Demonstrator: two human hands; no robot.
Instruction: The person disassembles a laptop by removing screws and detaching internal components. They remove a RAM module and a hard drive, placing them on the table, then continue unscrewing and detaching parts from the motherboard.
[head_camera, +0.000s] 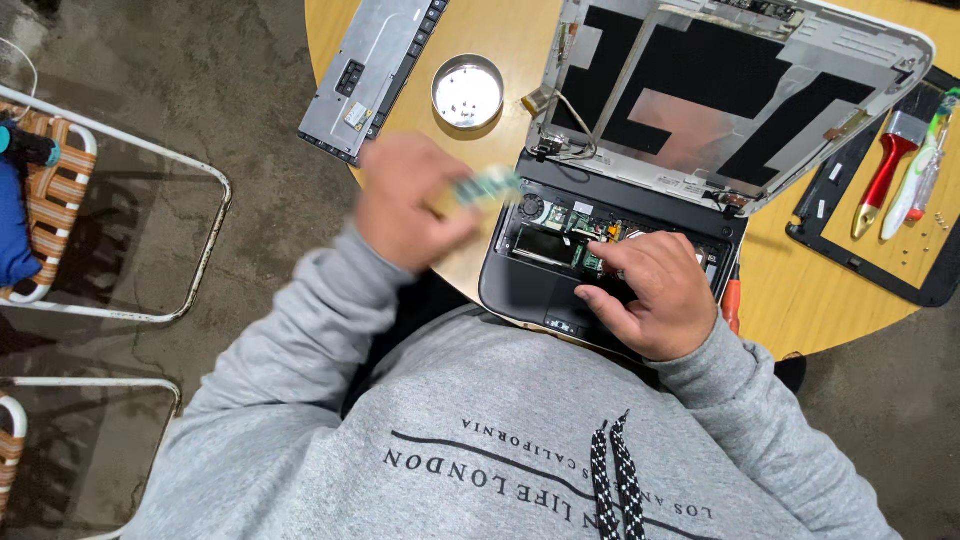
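A small laptop (520, 285) lies open on a round wooden table (500, 45), its keyboard removed so the green circuit boards show. Its lid (860, 50) is stripped to bare metal with black patches. My right hand (650, 295) rests on the exposed base, fingers pressing on the boards near the middle. Blurred by motion, my left hand (405, 200) hovers left of the laptop and grips a small green circuit card (485, 187) between thumb and fingers.
The removed keyboard (370, 70) lies face down at the table's back left. A round tin with small screws (467, 92) stands beside it. A black bezel frame (830, 235) holds a red-handled brush (885, 165) and pens at the right. Metal-framed chairs (120, 230) stand at left.
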